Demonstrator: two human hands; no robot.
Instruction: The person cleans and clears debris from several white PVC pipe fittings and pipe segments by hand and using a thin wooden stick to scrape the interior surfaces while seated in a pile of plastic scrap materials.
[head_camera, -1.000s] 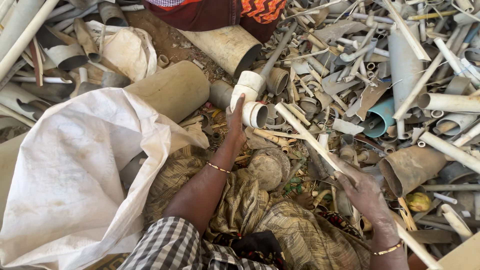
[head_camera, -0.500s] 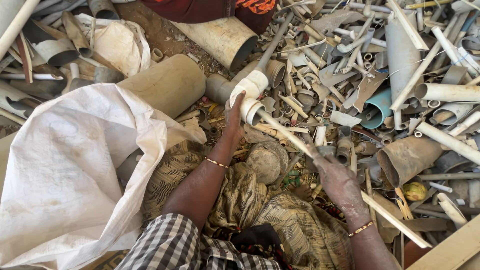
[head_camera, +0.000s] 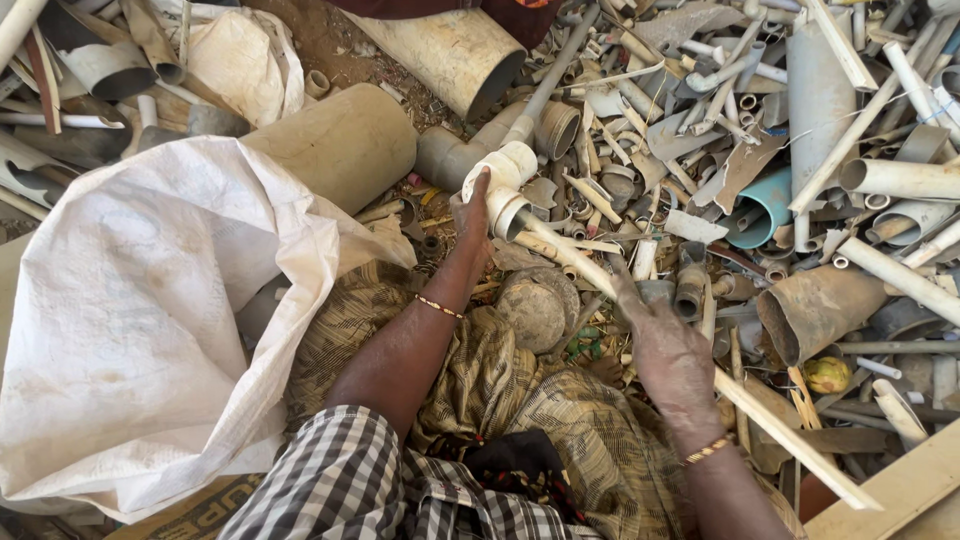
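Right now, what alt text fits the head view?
A person's left hand grips a white plastic pipe fitting while the right hand holds its long thin cream pipe, amid scrap pipes beside a white woven sack.

This was a scrap-sorting yard for plastic pipe, worked on open ground. Bare brown dirt (head_camera: 330, 45) showed between heaps of cut, dusty grey and white plastic pipe offcuts (head_camera: 700, 110) that filled nearly the whole view. Wide beige pipe sections (head_camera: 340, 145) lay among thin white tubes (head_camera: 900, 275), elbow joints and broken fittings. A large white woven plastic sack (head_camera: 150, 300) stood open beside the pile, and a worn olive patterned cloth (head_camera: 560, 420) covered the ground at the sorting spot.
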